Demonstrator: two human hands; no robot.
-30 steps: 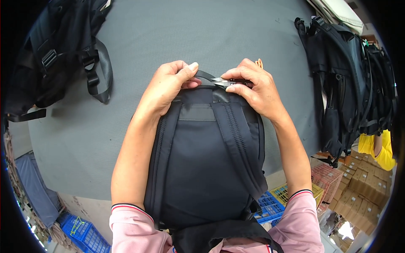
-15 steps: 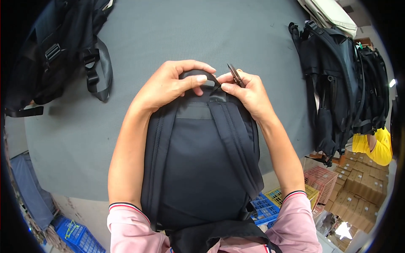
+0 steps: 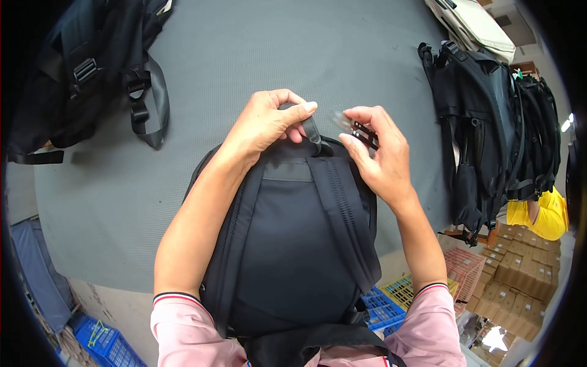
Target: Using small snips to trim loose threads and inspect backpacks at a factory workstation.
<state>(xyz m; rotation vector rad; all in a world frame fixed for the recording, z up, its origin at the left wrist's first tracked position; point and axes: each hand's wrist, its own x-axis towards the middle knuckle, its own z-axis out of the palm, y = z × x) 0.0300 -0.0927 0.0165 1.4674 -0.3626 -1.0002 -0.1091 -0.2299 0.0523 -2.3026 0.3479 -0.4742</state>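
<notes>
A black backpack (image 3: 287, 238) lies on the grey-covered table in front of me, its shoulder straps facing up. My left hand (image 3: 274, 122) pinches the backpack's top carry handle (image 3: 312, 129) and holds it raised. In my right hand (image 3: 384, 148) are small dark thread snips (image 3: 365, 134), gripped between thumb and fingers. Their blade end is blurred and points toward the handle, a little apart from it. The part of the handle inside my left fingers is hidden.
More black backpacks stand at the table's right edge (image 3: 474, 128), near a cream bag (image 3: 477, 27). Another black backpack (image 3: 79, 73) with dangling straps lies at the far left. Plastic crates (image 3: 382, 306) and stacked cartons (image 3: 516, 275) are below right, near a person's yellow sleeve (image 3: 546, 214).
My right hand has drawn back from the handle, moving right and nearer with the snips. The left hand has shifted slightly right, still holding the handle.
</notes>
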